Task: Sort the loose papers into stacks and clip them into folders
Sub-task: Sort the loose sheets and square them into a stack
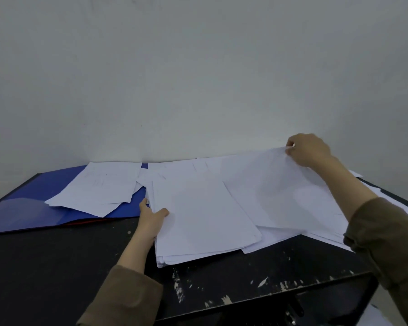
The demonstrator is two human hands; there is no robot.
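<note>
Much is hidden here: the underside of the stack [205,222] cannot be seen, the left hand's [152,216] fingers are tucked out of sight beneath the stack's left edge with only the thumb laid on top, so the stack is gripped at that edge. Off to the right, the right hand [306,149] is raised at the far corner of a sheet [278,189], and that corner is pinched between curled fingertips and thumb; the sheet is lifted there and slopes down across more papers [283,236] spread under it. The right forearm covers part of those papers, and a few are cut off by the frame's right edge. On the left, a blue folder [26,208] is laid open on the table [57,267], its left side cropped, with loose pages [99,187] lying crooked over it and a red edge barely showing under its near side. Faint print is seen on those pages, but nothing can be read. The stack's near edge is fanned unevenly, well back from the table's chipped front edge, and a bare dark stretch of table is left in front and to the near left. The wall [198,67] stands right behind the papers.
</note>
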